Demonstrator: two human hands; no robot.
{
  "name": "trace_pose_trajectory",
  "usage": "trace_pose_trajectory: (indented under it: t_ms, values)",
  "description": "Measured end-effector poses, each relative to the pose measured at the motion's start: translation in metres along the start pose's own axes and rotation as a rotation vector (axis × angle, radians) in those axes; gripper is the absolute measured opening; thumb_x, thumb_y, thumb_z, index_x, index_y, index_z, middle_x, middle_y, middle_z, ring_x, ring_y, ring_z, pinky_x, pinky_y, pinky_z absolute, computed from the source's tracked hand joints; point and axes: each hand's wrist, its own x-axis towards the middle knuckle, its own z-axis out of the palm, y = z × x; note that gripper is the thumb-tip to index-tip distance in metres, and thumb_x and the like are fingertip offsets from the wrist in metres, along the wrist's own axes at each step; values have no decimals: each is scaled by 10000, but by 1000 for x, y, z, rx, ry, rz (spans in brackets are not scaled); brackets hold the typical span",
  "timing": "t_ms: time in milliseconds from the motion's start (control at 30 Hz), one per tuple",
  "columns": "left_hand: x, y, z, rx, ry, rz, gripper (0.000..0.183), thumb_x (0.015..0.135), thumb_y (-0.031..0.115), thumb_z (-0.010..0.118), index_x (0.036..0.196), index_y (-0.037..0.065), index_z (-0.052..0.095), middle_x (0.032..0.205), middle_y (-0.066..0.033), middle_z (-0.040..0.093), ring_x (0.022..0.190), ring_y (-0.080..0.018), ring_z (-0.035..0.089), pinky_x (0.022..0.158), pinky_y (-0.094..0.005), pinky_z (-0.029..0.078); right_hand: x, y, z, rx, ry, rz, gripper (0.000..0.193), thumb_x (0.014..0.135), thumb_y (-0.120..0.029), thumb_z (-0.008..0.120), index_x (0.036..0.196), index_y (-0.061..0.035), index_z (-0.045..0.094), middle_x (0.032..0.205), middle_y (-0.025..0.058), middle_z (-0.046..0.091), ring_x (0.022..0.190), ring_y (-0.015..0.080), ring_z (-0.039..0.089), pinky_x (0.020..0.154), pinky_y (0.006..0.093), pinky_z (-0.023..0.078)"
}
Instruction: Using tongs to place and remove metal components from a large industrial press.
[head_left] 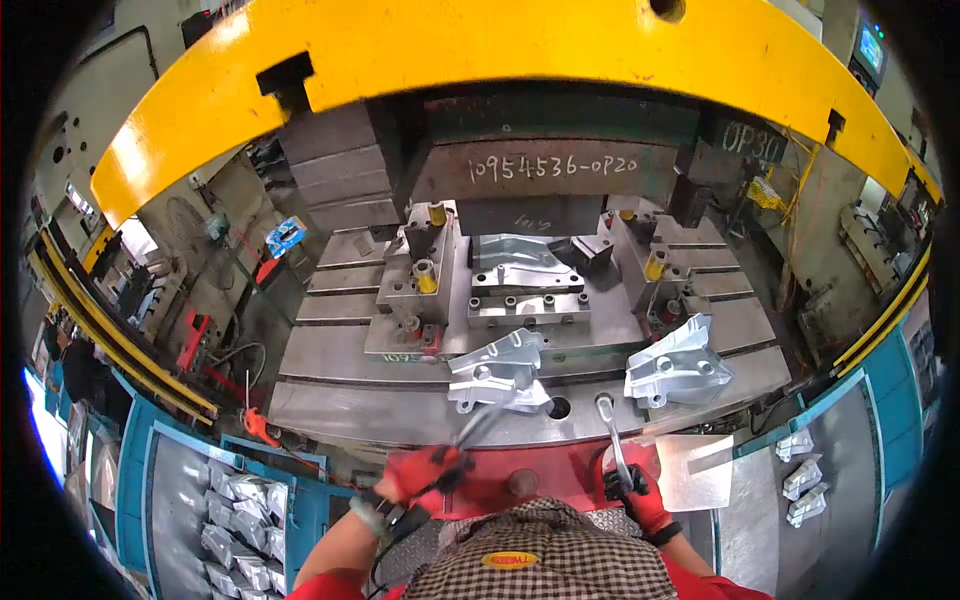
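Observation:
My left hand (425, 474), in a red and black glove, is closed around a thin grey rod-like tool (482, 424). The tool is blurred and its far end reaches the near edge of a silvery stamped sheet-metal part (500, 375) on the press bed. My right hand (638, 492), gloved alike, grips the black handle of a metal tool (614, 440) with a rounded head, pointing away from me. Beyond that tool's head, to the right, lies a second stamped sheet-metal part (680, 365). Both parts rest apart from each other near the front of the steel bed (400, 405).
A lower die (530, 310) holds another formed sheet (525, 262) under the dark upper die (560, 170). The yellow press ram (540, 45) spans overhead. Many stamped parts (245, 520) pile at lower left; several (803, 478) lie at right. A bare metal sheet (697, 470) sits beside my right hand.

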Motion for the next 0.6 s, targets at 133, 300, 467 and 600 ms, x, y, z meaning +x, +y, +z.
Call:
trace_pose_trajectory:
  t_ms: [133, 300, 467, 600]
  values:
    - [96, 32, -26, -217, 294, 291, 231, 889, 284, 538, 942, 59, 557, 730, -64, 573, 656, -147, 541, 596, -323, 439, 16, 11, -6, -126, 73, -27, 175, 858, -104, 552, 1018, -37, 530, 867, 76, 623, 616, 136, 591, 567, 271, 505]
    - [188, 71, -55, -30, 511, 143, 226, 844, 254, 542, 933, 47, 553, 873, -194, 606, 848, -362, 579, 726, -394, 454, 19, 20, -8, -241, 163, -72, 144, 856, -120, 554, 985, -58, 560, 769, 30, 587, 595, 108, 563, 546, 251, 472]
    - [219, 90, -63, 118, 465, -35, 333, 812, 345, 550, 983, 59, 555, 950, -203, 609, 937, -374, 568, 793, -423, 450, 19, 19, -6, -229, 174, -67, 165, 824, -98, 589, 986, -66, 575, 782, 6, 588, 664, 102, 573, 595, 237, 458]
    - [208, 98, -61, 95, 407, -76, 292, 820, 315, 527, 983, 73, 542, 1020, -171, 605, 967, -355, 558, 808, -430, 443, 16, 14, -3, -228, 185, -60, 183, 810, -96, 606, 986, -63, 572, 805, 5, 594, 676, 100, 570, 611, 239, 459]
